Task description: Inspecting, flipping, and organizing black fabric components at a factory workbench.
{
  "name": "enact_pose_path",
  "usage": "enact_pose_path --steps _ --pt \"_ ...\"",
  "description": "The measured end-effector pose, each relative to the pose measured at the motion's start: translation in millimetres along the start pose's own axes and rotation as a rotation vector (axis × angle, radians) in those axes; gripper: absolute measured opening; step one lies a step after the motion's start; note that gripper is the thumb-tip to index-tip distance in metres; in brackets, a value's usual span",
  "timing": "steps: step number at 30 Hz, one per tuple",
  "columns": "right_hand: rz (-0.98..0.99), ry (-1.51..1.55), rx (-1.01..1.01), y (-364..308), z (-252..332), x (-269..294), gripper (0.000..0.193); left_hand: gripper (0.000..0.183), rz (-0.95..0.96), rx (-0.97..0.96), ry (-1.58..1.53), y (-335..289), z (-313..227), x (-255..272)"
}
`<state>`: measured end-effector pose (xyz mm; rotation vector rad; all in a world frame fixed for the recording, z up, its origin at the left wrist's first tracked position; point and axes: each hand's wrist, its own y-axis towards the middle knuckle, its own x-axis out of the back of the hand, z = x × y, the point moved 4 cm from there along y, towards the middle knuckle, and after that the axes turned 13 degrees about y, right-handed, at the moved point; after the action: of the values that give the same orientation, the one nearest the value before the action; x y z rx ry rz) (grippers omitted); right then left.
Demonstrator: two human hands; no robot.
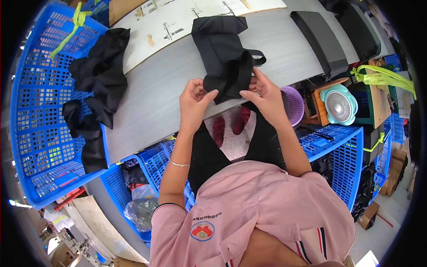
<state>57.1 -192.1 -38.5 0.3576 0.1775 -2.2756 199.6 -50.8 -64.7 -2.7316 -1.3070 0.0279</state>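
A black fabric bag with strap loops (218, 49) lies on the grey table (151, 95), its near end gathered at the table's front edge. My left hand (195, 100) pinches the left side of that near end between thumb and fingers. On the other side, my right hand (262, 91) has its thumb and fingers closed on the fabric's right edge. One strap loop (259, 57) sticks out to the right, just beyond my right fingertips. The fabric between my hands is bunched, so its folds hide part of the bag.
At the left, a blue plastic crate (44, 111) has black fabric pieces (100, 80) draped over its side. A white board (173, 22) lies at the back. Black panels (318, 42) rest on the right. A purple basket (292, 106) and turquoise fan (340, 104) stand below, near blue crates (351, 164).
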Motion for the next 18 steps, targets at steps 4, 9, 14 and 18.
enact_pose_path --steps 4,9,14,18 --pt "-0.047 -0.397 0.086 5.8 3.0 -12.5 0.051 0.02 -0.142 -0.118 0.152 1.7 -9.4 5.8" --pt "-0.393 -0.423 0.167 13.0 17.9 14.4 0.036 0.021 -0.365 -0.101 0.16 0.1 -22.0 24.4" --pt "-0.226 -0.686 0.272 13.3 15.7 16.7 0.033 0.033 -0.279 -0.556 0.824 -9.6 -51.5 3.1" --pt "-0.217 -0.744 0.327 9.0 7.7 18.0 0.029 0.026 -0.048 -0.624 0.891 -1.7 -55.5 -6.8"
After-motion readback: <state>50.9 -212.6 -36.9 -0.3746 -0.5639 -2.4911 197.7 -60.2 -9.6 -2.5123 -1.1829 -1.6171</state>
